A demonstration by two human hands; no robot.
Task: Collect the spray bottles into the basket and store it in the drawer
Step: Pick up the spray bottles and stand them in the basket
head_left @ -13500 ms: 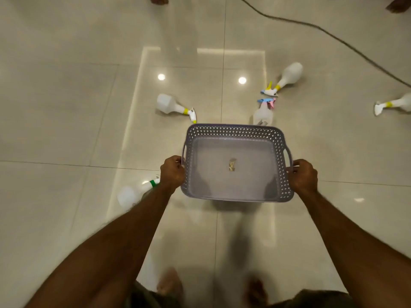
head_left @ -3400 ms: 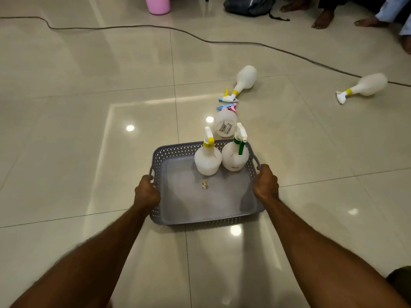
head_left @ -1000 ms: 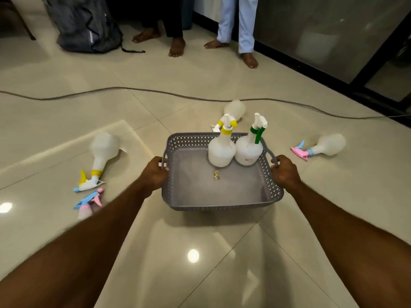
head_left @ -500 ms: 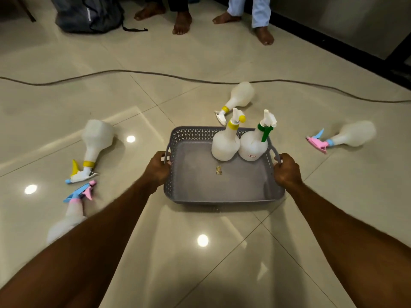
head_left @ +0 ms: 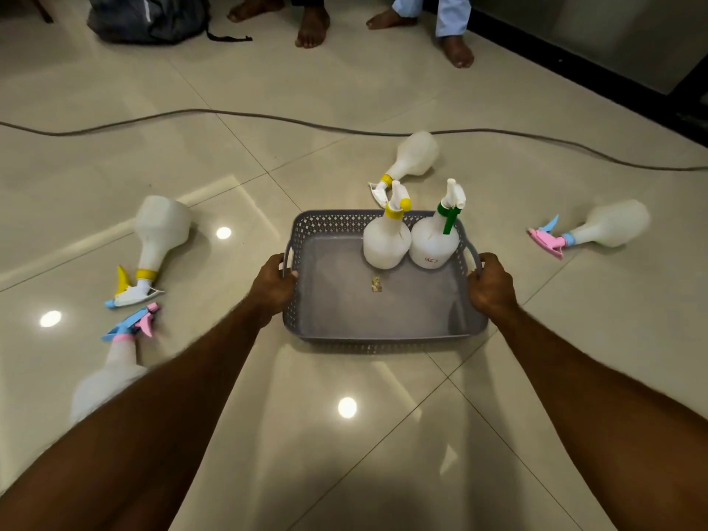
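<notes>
Grey perforated plastic basket [head_left: 337,224], both handles clamped in curled fingers, two upright white bottles [head_left: 383,243] inside

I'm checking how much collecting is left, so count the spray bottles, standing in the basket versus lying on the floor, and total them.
Upright in the basket: 2, a yellow-collared bottle and a green-trigger bottle.
Lying on the floor: 4, at and.
Total: 6
</notes>
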